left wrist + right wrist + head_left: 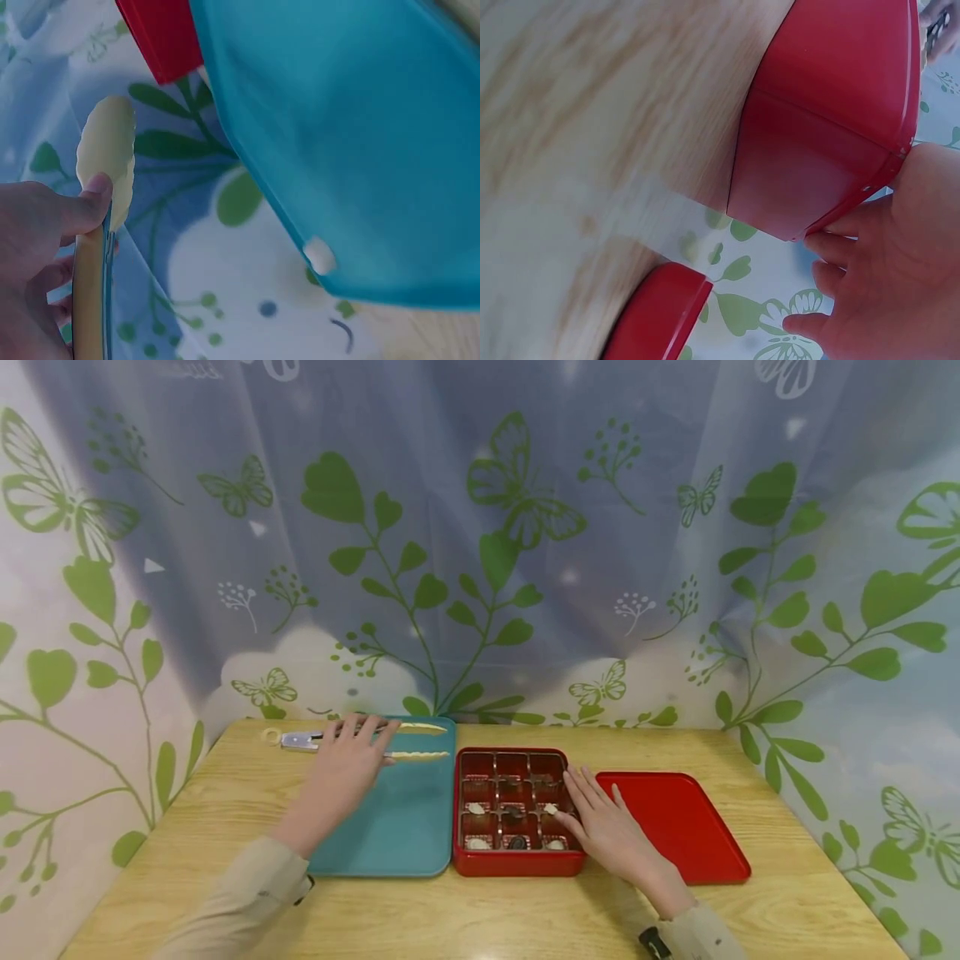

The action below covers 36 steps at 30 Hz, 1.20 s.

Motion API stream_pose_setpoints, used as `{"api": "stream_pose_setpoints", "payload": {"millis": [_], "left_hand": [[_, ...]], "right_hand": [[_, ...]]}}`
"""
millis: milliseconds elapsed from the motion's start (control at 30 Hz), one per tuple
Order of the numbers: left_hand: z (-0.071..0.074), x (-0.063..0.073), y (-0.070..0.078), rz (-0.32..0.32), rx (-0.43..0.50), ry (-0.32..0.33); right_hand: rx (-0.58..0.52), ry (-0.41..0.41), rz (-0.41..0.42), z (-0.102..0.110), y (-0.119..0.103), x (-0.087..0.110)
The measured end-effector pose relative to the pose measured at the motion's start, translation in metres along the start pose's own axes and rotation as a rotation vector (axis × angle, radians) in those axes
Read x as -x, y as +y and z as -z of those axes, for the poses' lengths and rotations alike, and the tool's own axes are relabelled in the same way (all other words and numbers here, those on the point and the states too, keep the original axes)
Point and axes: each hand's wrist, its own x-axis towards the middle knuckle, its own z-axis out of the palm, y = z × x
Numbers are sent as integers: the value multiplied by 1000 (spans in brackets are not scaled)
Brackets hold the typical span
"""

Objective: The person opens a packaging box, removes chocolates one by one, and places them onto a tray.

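My left hand (347, 770) grips a pair of tongs (302, 741) above the far part of the blue tray (397, 835). Their two cream, wavy-edged tips point right and stand apart with nothing between them. In the left wrist view, the thumb presses along one arm of the tongs (106, 154). A small white piece (320, 256) lies at that tray's edge. With fingers extended, my right hand (613, 835) rests against the right side of the red box (517, 864). Inside its divided insert, small white pieces (477, 843) and dark pieces (517, 842) occupy the front and middle rows.
A flat red lid (682, 827) lies right of the box, partly behind my right hand. The blue tray stands close against the box's left side. All sit on a wooden table (480, 918), with a printed curtain (420, 610) hanging behind its far edge.
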Motion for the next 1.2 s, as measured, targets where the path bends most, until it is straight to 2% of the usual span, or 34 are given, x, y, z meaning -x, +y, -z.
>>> {"api": "stream_pose_setpoints", "payload": {"millis": [367, 567, 933, 1200], "left_hand": [[-7, -37, 47, -159, -1, 83], [-8, -56, 65, -243, -23, 71], [-11, -92, 94, -397, -312, 36], [7, -124, 112, -500, -518, -125]], "right_hand": [[-9, 2, -3, 0, 2, 0], [-26, 27, 20, -5, 4, 0], [-2, -3, 0, -1, 1, -1], [-5, -15, -8, 0, 0, -2]]}}
